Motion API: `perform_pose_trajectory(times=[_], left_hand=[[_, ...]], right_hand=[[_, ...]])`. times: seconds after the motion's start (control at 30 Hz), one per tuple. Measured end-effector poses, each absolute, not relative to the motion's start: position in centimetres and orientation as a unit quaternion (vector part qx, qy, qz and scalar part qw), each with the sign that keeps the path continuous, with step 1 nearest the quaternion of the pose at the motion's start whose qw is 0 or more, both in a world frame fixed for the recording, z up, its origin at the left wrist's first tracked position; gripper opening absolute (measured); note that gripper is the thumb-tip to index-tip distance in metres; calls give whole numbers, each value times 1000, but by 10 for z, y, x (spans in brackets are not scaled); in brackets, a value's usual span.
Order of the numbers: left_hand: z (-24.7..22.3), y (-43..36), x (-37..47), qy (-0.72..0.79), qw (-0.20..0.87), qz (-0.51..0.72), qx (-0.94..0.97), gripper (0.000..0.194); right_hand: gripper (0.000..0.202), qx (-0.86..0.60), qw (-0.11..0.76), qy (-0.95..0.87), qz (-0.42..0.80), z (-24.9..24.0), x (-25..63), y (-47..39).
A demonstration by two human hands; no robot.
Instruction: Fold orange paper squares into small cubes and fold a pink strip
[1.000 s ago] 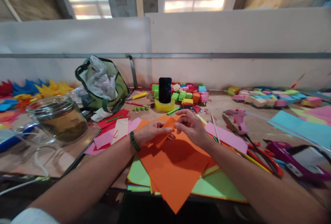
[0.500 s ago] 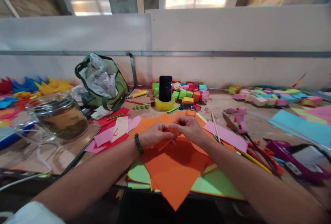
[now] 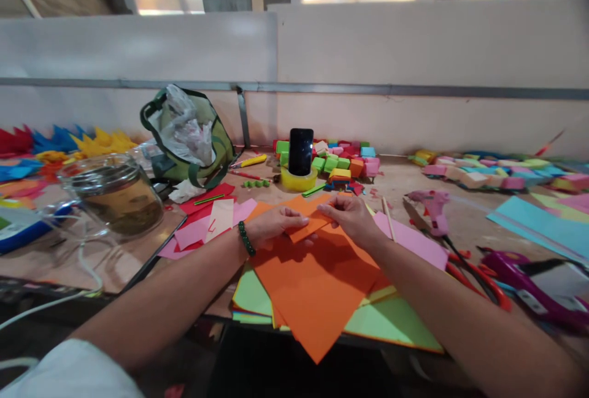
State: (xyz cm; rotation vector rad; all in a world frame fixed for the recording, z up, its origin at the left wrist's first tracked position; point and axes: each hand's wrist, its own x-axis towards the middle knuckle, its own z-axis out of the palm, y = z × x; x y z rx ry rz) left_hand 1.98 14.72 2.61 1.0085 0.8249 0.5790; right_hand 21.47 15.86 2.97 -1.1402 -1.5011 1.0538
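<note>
Between my two hands is a small piece of orange paper (image 3: pixel 309 227), held up above a stack of larger sheets. My left hand (image 3: pixel 276 224) pinches its left side, thumb on top; a dark green bead bracelet (image 3: pixel 246 238) circles that wrist. On the upper right of the piece, the thumb and fingers of my right hand (image 3: pixel 350 217) are closed. Beneath them lies a large orange paper sheet (image 3: pixel 317 300), one corner hanging over the table's front edge. Light green sheets (image 3: pixel 391 323) stick out from under it.
Behind my hands, a phone (image 3: pixel 301 151) stands in a yellow tape roll (image 3: pixel 298 179), with colourful folded paper blocks (image 3: pixel 338 162) around it. A glass jar (image 3: pixel 117 195) and a green bag (image 3: pixel 202 140) are left. A pink glue gun (image 3: pixel 432 205) and red-handled scissors (image 3: pixel 490 284) lie right.
My hands have drawn slightly apart, and the small orange piece now shows flatter and more fully between them. The whole view has shifted a little.
</note>
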Motion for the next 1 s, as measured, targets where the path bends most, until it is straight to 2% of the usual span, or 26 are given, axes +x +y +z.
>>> perform_pose_trajectory(times=[0.13, 0.27, 0.37, 0.47, 0.63, 1.0], left_hand=[[25, 150, 23, 380, 727, 337, 462, 30], [30, 151, 28, 409, 651, 445, 459, 26], [34, 150, 30, 398, 594, 541, 443, 24], [37, 148, 31, 358, 587, 594, 419, 24], [39, 142, 34, 359, 575, 613, 405, 24], [40, 134, 36, 358, 508, 617, 482, 18]], right_hand=[[35, -469, 513, -580, 425, 23, 217, 164], [37, -464, 542, -550, 434, 20, 218, 166], [38, -453, 526, -560, 452, 19, 217, 164], [38, -440, 489, -587, 472, 19, 215, 161], [37, -417, 433, -633, 488, 18, 216, 162], [27, -401, 401, -680, 465, 17, 219, 166]])
